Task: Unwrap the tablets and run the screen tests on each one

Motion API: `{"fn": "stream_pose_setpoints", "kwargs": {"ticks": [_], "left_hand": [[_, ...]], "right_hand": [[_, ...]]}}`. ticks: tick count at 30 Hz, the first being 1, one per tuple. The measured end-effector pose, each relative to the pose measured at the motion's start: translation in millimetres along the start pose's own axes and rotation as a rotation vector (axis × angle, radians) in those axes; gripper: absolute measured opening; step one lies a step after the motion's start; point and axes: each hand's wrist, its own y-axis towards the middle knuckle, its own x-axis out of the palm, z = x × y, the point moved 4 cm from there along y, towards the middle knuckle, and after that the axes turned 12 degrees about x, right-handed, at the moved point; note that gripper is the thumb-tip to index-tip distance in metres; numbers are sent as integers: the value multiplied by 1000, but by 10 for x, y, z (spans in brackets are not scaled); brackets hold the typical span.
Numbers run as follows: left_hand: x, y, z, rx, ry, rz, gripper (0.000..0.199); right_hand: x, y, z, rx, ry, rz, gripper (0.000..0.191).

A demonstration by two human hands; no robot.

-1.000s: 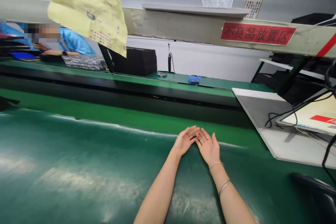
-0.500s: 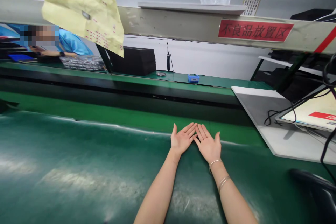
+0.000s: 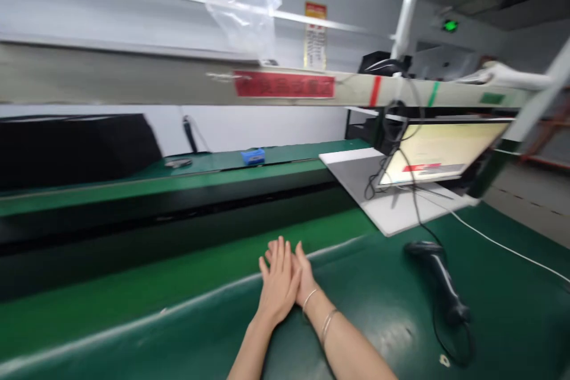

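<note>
My left hand [image 3: 279, 288] lies across my right hand, back upward, its fingers stretched out and holding nothing. Beneath it, my right hand [image 3: 306, 278] is partly covered; its thumb and some fingertips show, stretched out, and bracelets circle its wrist. The two hands touch each other above the green tabletop [image 3: 200, 341], close to its raised seam. Nothing shows between them, though the covered palm is hidden.
A black barcode scanner [image 3: 439, 279] lies on the right with its cable. Behind it a monitor [image 3: 445, 151] stands on a white board [image 3: 387, 222]. A blue box [image 3: 253, 157] sits beyond the dark channel. A shelf beam [image 3: 169, 80] spans above.
Both palms were turned up side by side; now the left hand has turned over and rests on the right. The view has swung right, bringing the monitor and scanner into fuller sight.
</note>
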Motion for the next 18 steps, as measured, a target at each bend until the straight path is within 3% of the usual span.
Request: {"fn": "stream_pose_setpoints", "kwargs": {"ticks": [5,12,18], "left_hand": [[27,87,-15,56,332,-10,61],[-143,105,-39,-170,276,97,71],[-139,67,-8,-144,247,120,68]], "right_hand": [[65,-7,-88,41,-103,-100,84],[55,58,-34,49,-196,33,91],[68,46,-8,39,-196,52,98]]}}
